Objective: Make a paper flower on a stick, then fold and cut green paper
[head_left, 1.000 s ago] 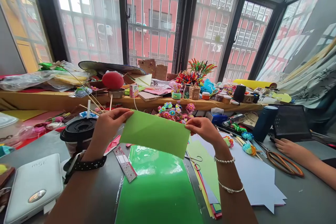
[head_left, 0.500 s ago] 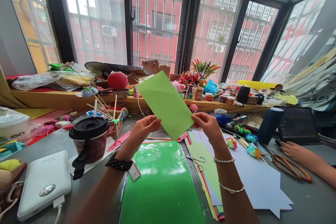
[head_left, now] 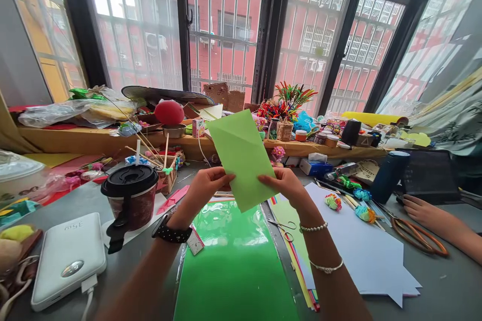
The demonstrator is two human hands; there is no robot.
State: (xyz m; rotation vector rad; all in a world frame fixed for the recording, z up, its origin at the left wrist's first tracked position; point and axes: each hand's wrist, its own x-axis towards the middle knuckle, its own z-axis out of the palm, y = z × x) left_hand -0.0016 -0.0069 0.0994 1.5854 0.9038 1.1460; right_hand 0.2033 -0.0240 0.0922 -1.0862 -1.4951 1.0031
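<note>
A light green sheet of paper (head_left: 243, 155), with a faint crease across its upper part, is held up and tilted over the desk. My left hand (head_left: 211, 185) pinches its lower left edge between thumb and fingers. On the opposite edge, my right hand (head_left: 288, 185) grips the sheet, thumb on the near face; the other fingers are partly hidden behind it. Below lies a shiny green folder (head_left: 233, 266). Small scissors (head_left: 284, 228) rest on a stack of coloured paper (head_left: 297, 256) near my right wrist, and a short ruler (head_left: 195, 241) lies by my left wrist.
At left stand a lidded dark cup (head_left: 130, 200) and a white power bank (head_left: 70, 261). White paper (head_left: 361, 256) and orange-handled scissors (head_left: 417, 235) lie at right, near another person's hand (head_left: 425, 215) and a dark blue bottle (head_left: 389, 175). Craft supplies crowd the windowsill.
The green paper has come slightly lower and turned more upright. My right hand has shifted left, from the sheet's right corner to further in along its edge.
</note>
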